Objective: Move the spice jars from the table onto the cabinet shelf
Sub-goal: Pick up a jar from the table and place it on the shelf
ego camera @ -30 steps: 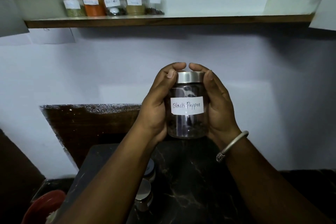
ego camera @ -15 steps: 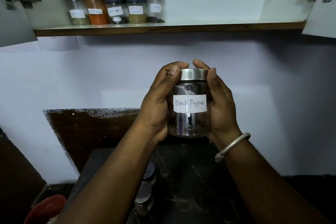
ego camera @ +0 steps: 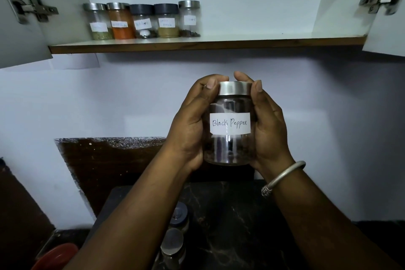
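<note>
Jar [ego camera: 229, 144] labelled Black Pepper, held upright above the bench [ego camera: 230, 226], shelf [ego camera: 219, 45] at 12 o'clock. Left hand [ego camera: 189, 125] at its 9 o'clock, right hand [ego camera: 270, 129] at 3, fingers [ego camera: 258, 86] wrapped round glass and lid. Probably light, rigid, slippery, breakable; grip the sides.

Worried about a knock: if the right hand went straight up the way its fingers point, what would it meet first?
Likely the front edge of the shelf, right of the jar row; only bare wall between. Depth is unclear, so the right hand might clear it.
</note>
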Available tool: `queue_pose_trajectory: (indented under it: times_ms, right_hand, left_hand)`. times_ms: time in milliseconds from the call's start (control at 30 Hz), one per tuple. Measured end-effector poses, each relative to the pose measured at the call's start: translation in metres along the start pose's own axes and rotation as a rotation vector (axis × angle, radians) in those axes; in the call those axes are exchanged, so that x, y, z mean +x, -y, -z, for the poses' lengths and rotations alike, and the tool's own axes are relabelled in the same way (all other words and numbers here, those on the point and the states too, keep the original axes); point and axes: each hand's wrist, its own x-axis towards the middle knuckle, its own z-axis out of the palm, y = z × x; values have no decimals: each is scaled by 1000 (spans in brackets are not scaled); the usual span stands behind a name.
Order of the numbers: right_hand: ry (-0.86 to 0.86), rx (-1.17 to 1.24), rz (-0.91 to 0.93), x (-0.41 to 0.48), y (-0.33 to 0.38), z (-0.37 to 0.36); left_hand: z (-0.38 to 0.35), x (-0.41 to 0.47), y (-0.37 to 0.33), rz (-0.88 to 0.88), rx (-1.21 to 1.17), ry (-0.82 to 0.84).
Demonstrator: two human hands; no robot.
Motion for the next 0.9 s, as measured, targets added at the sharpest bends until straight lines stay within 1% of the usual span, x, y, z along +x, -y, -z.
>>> queue_pose_trajectory:
  times_ms: [133,200,433,500,567,633,733,900]
  right_hand:
    - [36,-52,76,17,13,-5]
    - [70,-133,130,30,24,-7]
    - [283,-651,277,95,77,-21]
    - [286,-740,315,122,90,-30]
    - [250,-810,326,155,99,-38]
    - [230,-870,320,191,103,-44]
    - [177,-927,255,248,99,-47]
    - [62,-1078,156,328,64,-29]
  left_hand:
    - [-6,15,-14,-57,21,4]
    - [-9,26,-24,-106,47,-7]
    - [-13,96,-65,-273,216,24]
    - [-17,123,-74,-346,259,27]
    - [-17,154,-82,-424,326,15]
    - [-11,187,-89,-470,420,-8]
    - [7,236,-96,-412,623,-93]
    - [60,288,-74,-319,1151,-230]
